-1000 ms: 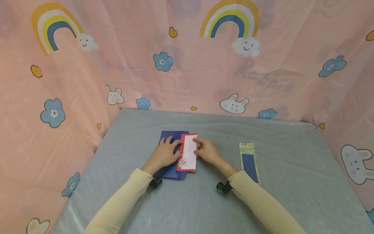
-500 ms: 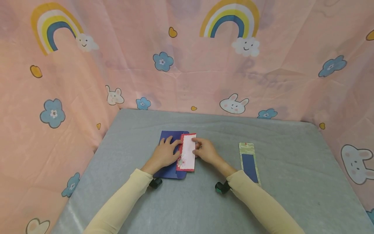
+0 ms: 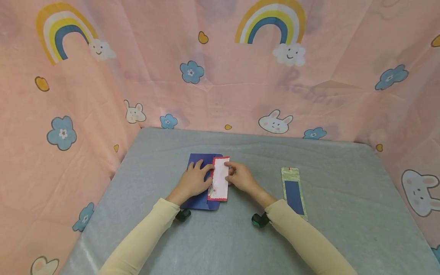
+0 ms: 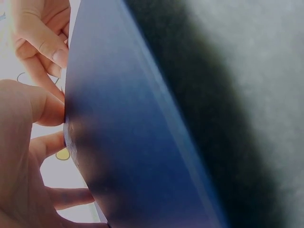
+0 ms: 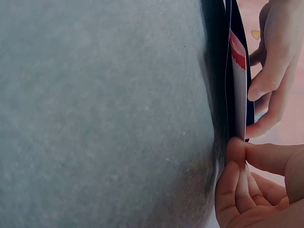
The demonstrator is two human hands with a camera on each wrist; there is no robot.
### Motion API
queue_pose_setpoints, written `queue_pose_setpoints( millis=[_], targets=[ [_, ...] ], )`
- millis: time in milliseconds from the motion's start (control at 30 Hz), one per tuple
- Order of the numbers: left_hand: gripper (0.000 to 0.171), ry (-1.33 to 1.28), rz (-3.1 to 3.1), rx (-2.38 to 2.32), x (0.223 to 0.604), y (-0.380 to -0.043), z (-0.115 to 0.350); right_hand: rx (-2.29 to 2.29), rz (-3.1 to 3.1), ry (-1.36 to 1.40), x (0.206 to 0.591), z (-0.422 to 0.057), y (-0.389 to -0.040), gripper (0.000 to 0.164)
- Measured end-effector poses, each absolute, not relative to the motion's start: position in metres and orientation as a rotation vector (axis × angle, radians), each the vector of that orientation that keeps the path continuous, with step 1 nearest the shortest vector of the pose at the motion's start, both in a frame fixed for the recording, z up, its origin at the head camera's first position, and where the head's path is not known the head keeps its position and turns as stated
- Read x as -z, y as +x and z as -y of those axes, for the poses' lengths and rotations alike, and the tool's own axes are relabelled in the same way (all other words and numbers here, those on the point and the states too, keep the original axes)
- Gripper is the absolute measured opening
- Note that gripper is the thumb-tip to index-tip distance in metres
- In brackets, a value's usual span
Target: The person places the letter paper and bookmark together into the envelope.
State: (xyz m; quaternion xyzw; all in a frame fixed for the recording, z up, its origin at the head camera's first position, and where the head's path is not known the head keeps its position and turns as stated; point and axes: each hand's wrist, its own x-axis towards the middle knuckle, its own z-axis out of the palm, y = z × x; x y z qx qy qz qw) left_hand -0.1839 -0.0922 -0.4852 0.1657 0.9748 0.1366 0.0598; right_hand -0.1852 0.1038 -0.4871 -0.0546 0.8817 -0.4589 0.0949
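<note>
A blue envelope (image 3: 200, 202) lies on the table, its open side facing right. My left hand (image 3: 194, 180) rests on it with fingers spread, pressing from above; in the left wrist view the fingertips touch the top of the envelope (image 4: 128, 118). Sticking out of that open side is a pink and white greeting card (image 3: 220, 178) with a red border and a flower print low on its left. Between thumb and fingers my right hand (image 3: 243, 178) pinches the card's right edge. The right wrist view has the card (image 5: 240, 95) between the envelope's two layers, its inserted part hidden.
A narrow green packet (image 3: 291, 175) with a dark blue panel lies to the right, its lower end partly behind my right sleeve (image 3: 302, 233). Grey cloth covers the table (image 3: 343, 191). A pink printed curtain (image 3: 220, 99) closes off the back and sides.
The card has slid slightly left, deeper into the envelope, and my right hand has moved left with it. My left hand and the envelope have stayed in place.
</note>
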Motion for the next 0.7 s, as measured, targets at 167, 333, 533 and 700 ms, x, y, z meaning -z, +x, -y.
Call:
queue_pose_setpoints(
  millis=[167, 333, 533, 700],
  targets=[
    [0.046, 0.490, -2.940, -0.427, 0.4836, -0.1830, 0.0914, 1.367, -2.621, -0.176, 0.4868, -0.1016, -0.1857, 0.052],
    [0.046, 0.505, -2.950, -0.425, 0.4843, -0.1830, 0.0913, 1.377, -2.627, -0.186, 0.4868, -0.0998, -0.1857, 0.052],
    [0.046, 0.512, -2.956, -0.417, 0.4848, -0.1833, 0.0919, 1.393, -2.627, -0.193, 0.4887, -0.0988, -0.1870, 0.052],
    [0.046, 0.509, -2.954, -0.416, 0.4847, -0.1828, 0.0919, 1.404, -2.625, -0.206, 0.4896, -0.0984, -0.1865, 0.053]
  ],
)
